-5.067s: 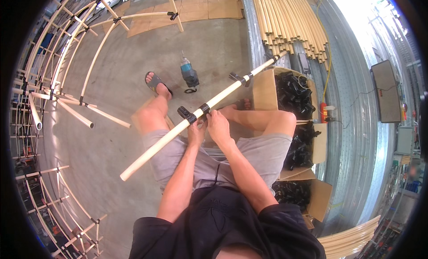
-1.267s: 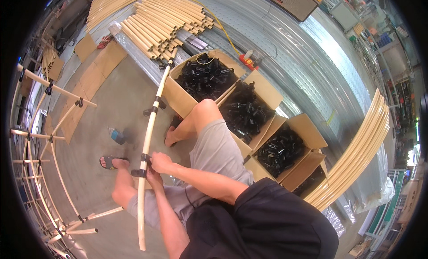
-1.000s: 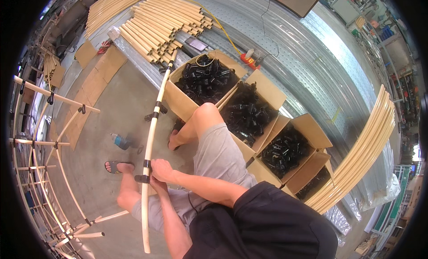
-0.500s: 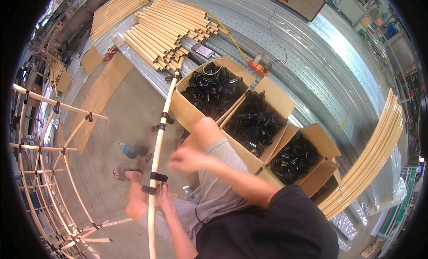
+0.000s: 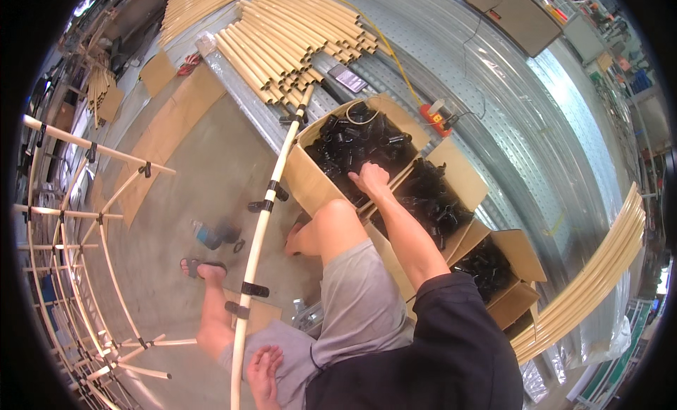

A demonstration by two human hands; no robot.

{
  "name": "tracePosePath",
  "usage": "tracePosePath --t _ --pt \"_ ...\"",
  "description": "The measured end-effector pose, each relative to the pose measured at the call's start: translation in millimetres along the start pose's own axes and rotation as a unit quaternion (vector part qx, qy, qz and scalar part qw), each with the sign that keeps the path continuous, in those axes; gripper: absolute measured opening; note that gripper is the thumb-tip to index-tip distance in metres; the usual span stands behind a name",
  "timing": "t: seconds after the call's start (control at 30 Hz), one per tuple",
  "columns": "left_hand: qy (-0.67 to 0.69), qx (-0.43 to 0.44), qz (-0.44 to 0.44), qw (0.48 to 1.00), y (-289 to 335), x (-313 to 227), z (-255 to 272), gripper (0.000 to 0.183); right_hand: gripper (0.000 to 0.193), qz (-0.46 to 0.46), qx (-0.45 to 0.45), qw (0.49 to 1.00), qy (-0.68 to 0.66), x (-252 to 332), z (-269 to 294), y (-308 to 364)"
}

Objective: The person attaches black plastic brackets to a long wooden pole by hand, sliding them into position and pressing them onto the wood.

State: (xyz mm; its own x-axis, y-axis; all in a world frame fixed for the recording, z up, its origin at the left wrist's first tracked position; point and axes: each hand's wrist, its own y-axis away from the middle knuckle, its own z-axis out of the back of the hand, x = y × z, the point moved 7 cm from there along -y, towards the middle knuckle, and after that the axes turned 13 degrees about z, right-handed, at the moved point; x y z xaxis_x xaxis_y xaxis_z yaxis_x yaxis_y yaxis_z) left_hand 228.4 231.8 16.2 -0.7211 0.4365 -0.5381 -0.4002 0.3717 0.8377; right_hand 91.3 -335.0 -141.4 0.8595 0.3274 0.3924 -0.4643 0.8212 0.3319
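A long cream pole (image 5: pixel 262 230) stands slanting between my legs, with black clamp fittings (image 5: pixel 254 290) fixed on it in pairs and one near its top. My left hand (image 5: pixel 264 370) lies palm up over my lap beside the pole's lower part, fingers loosely bent and apart, nothing visible in it. My right hand (image 5: pixel 371 178) reaches into the nearest cardboard box (image 5: pixel 316 182), at the black plastic fittings (image 5: pixel 345 143) heaped there. Its fingers are curled in; whatever they hold is hidden.
Two more boxes of black fittings (image 5: pixel 486 269) stand to the right. Behind them are a stack of cream pipes (image 5: pixel 282 46), a phone (image 5: pixel 348 78) and a red power socket (image 5: pixel 435 119). A pipe frame (image 5: pixel 106 216) rises at left; a blue-black power tool (image 5: pixel 211 233) lies on the floor.
My right hand has gone from beside the pole to the nearest box. My left hand has drawn back down along the pole toward my lap. The view has shifted slightly.
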Motion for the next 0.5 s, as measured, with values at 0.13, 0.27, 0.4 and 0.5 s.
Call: tracePosePath --t 0.13,0.27,0.4,0.5 --pt "-0.065 -0.038 0.002 0.997 -6.3 -4.1 -7.5 0.03 0.05 -0.095 0.113 0.978 -0.147 -15.8 -57.8 -15.2" --pt "-0.237 -0.019 -0.085 0.968 -14.6 -4.2 -16.0 0.035 0.021 -0.13 0.1 0.898 -0.409 -59.5 -80.0 -23.1" --pt "-0.258 -0.032 -0.106 0.96 3.2 -28.8 -27.8 0.035 0.026 -0.089 0.005 0.89 -0.446 -66.3 -19.0 -2.1" --pt "-0.219 -0.033 -0.152 0.963 4.3 -45.3 -34.5 0.034 0.027 0.062 -0.066 0.833 -0.545 46.5 78.1 87.7"
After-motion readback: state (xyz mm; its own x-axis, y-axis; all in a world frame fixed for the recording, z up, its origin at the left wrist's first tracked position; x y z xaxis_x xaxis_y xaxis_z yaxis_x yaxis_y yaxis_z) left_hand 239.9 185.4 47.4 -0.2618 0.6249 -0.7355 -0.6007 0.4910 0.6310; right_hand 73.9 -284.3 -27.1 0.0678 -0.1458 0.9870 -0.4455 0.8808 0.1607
